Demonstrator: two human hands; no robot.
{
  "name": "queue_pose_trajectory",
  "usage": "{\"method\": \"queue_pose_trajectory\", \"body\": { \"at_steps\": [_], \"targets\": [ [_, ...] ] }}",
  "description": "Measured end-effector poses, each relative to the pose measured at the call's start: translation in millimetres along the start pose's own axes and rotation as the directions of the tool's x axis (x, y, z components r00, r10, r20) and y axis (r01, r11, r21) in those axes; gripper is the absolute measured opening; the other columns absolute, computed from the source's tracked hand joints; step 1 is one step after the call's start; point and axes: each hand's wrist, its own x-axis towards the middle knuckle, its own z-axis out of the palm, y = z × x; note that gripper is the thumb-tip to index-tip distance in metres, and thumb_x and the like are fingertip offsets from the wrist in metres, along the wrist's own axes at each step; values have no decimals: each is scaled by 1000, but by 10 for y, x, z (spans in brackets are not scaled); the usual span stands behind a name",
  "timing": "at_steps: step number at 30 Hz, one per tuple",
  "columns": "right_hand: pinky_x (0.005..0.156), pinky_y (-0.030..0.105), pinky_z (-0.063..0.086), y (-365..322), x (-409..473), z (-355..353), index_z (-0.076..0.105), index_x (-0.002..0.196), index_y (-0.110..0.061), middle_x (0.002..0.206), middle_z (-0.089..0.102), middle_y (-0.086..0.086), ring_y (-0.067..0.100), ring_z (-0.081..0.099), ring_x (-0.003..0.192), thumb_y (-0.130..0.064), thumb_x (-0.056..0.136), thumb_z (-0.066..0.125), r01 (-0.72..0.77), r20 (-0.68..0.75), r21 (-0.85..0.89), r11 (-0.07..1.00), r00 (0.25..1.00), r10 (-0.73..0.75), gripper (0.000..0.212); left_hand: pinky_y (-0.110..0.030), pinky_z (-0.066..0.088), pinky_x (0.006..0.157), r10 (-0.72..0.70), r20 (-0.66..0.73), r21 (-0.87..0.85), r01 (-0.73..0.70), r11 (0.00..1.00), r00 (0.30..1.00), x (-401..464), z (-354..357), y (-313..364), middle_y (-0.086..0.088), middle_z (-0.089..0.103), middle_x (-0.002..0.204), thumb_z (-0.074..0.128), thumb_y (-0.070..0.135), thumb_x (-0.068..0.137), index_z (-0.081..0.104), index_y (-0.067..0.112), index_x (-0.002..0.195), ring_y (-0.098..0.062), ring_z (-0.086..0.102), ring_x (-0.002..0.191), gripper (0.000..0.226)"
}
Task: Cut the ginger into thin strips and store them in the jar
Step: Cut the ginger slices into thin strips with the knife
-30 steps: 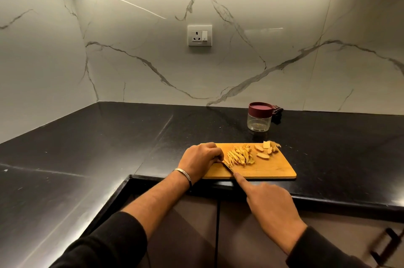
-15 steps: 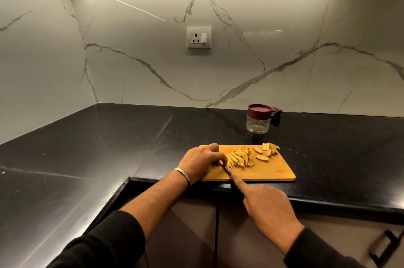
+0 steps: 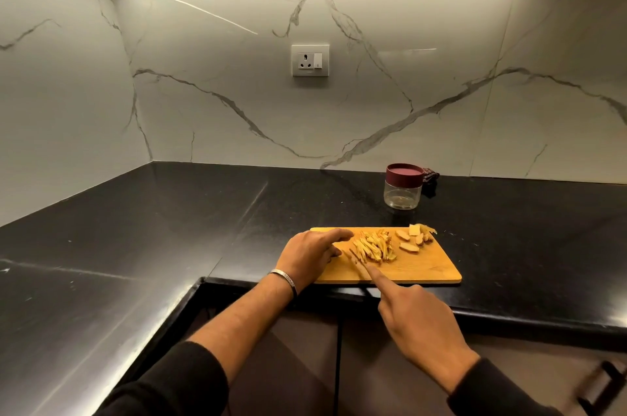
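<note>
A wooden cutting board (image 3: 427, 268) lies at the counter's front edge. On it sits a pile of thin ginger strips (image 3: 375, 246), with a few uncut ginger slices (image 3: 412, 240) toward its far right corner. My right hand (image 3: 419, 324) grips a knife (image 3: 358, 263), forefinger stretched along the blade's back, blade tip just left of the strips. My left hand (image 3: 310, 254) rests on the board's left end, its forefinger reaching out toward the strips. A clear jar (image 3: 403, 191) with a maroon lid on stands behind the board.
The black stone counter (image 3: 169, 229) runs in an L along the white marble walls. A small dark object (image 3: 430, 178) lies behind the jar. A wall socket (image 3: 310, 60) sits above. Cabinet doors and a handle (image 3: 600, 385) are below the counter edge.
My left hand has loosened from a curled hold beside the blade, and its forefinger now stretches toward the strips. The knife has stayed near the left side of the pile.
</note>
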Motion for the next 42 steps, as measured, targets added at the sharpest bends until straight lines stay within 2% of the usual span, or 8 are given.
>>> {"method": "queue_pose_trajectory", "body": {
  "at_steps": [4, 13, 18, 24, 29, 34, 39, 42],
  "targets": [
    [55, 21, 41, -54, 13, -7, 8, 158, -43, 70, 52, -7, 9, 50, 60, -38, 108, 32, 11, -15, 60, 998, 1000, -10, 56, -23, 56, 79, -19, -18, -26, 18, 999, 1000, 7, -1, 4, 4, 67, 116, 67, 9, 90, 52, 23, 130, -12, 69, 92, 45],
    [65, 25, 43, -133, 240, 47, 9, 159, -40, 79, 52, -8, 7, 52, 74, -38, 107, 32, 40, 59, 31, 999, 997, -41, 56, -27, 56, 59, -25, -89, 35, 28, 999, 996, 5, 45, -28, -3, 55, 103, 65, 3, 90, 51, 18, 104, -17, 58, 66, 25],
    [64, 25, 40, -17, 270, -3, 10, 158, -42, 81, 52, -8, 7, 52, 74, -39, 107, 32, -19, 40, 0, 1000, 999, 19, 56, -28, 57, 63, -43, -61, 49, 46, 998, 997, 14, 51, -47, -1, 56, 104, 67, 2, 88, 54, 18, 103, -17, 59, 70, 25],
    [65, 24, 46, -27, 223, 14, 8, 158, -43, 81, 57, -6, 7, 53, 70, -40, 108, 33, 28, 41, 8, 1000, 999, -29, 56, -24, 57, 66, -48, -47, 56, 51, 997, 998, 13, 48, -39, 0, 57, 105, 66, 5, 90, 55, 19, 104, -17, 61, 73, 23],
    [61, 23, 39, 64, 276, -58, 8, 158, -45, 81, 54, -7, 6, 51, 72, -40, 107, 32, -12, 64, -42, 999, 998, 15, 56, -26, 58, 66, -39, -54, 45, 41, 998, 998, 8, 49, -39, -1, 59, 104, 65, 5, 90, 57, 18, 104, -16, 61, 73, 21],
    [67, 26, 46, 120, 340, -87, 7, 157, -48, 83, 55, -7, 8, 53, 76, -40, 107, 32, 14, 131, -54, 998, 991, -7, 56, -23, 56, 70, -61, -53, 1, 61, 998, 997, 20, 19, -24, 3, 60, 100, 68, 15, 90, 57, 20, 107, -11, 58, 77, 20],
    [60, 27, 37, 147, 339, -65, 10, 156, -48, 80, 51, -8, 7, 48, 71, -39, 106, 34, 25, 130, -43, 999, 991, -19, 56, -18, 53, 68, -61, -99, -95, 52, 994, 993, 204, -31, 166, 10, 63, 90, 70, 29, 90, 62, 23, 99, -5, 59, 76, 14],
    [64, 29, 37, 164, 350, -58, 15, 156, -47, 94, 60, -3, 13, 53, 82, -40, 106, 37, 17, 138, -52, 998, 990, -9, 55, -21, 55, 70, -16, -60, -122, 8, 992, 998, 464, -33, 394, 9, 66, 90, 67, 33, 91, 66, 23, 97, -4, 60, 77, 11]
  ]
}}
